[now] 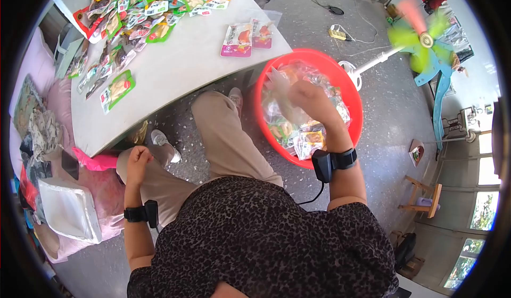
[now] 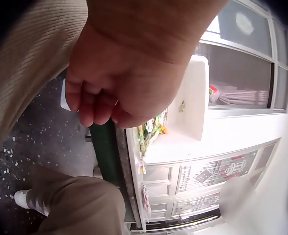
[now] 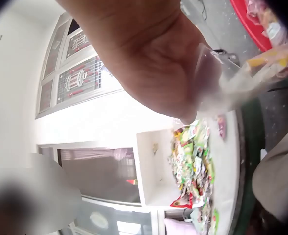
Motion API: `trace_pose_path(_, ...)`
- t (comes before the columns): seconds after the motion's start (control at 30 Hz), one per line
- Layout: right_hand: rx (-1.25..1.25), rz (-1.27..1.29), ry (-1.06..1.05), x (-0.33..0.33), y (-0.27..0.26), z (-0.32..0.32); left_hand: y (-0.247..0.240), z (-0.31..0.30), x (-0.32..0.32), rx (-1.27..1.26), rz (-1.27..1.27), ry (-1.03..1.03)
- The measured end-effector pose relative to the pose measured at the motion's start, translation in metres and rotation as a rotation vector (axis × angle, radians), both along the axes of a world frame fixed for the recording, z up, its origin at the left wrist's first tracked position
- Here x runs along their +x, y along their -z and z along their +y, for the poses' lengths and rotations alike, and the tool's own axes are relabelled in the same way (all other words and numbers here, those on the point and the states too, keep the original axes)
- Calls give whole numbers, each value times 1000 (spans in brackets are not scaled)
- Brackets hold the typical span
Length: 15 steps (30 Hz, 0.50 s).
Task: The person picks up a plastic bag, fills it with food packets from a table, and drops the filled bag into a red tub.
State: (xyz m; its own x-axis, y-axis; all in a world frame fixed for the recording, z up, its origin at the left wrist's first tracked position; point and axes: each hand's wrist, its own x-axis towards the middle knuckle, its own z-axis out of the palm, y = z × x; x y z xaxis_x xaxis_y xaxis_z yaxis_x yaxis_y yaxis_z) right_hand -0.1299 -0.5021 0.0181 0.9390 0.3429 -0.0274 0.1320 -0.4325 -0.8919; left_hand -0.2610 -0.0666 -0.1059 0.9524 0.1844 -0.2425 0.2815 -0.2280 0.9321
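Observation:
My right hand [image 1: 308,96] is over the red tub [image 1: 356,133] and grips a clear plastic bag [image 1: 281,89]. Motion blurs both hand and bag. In the right wrist view the bag [image 3: 227,90] trails from the fingers, with yellow and white showing at its far end. Inside the tub lie clear bags and small printed food packets [image 1: 310,144]. Beside the table's near edge, my left hand [image 1: 139,162] hangs above the left thigh. Its fingers [image 2: 87,105] are loosely curled with nothing in them.
A white table [image 1: 181,63] bears a heap of snack packets [image 1: 143,10], spilling from a white foam box [image 1: 66,4]. Two pink-white packets [image 1: 237,40] lie near its right end. Beyond the tub spins a fan [image 1: 426,39]. Another foam box [image 1: 69,210] sits at left.

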Motion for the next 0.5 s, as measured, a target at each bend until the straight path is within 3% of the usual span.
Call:
trace_pose_path(0.2, -256, 127, 262, 21, 113, -79, 18, 3, 1, 29, 18, -3)
trace_pose_path(0.4, -173, 183, 541, 30, 220, -146, 21, 6, 2, 52, 68, 6)
trace_pose_path(0.5, -147, 191, 696, 34, 239, -169, 20, 2, 4, 57, 89, -12)
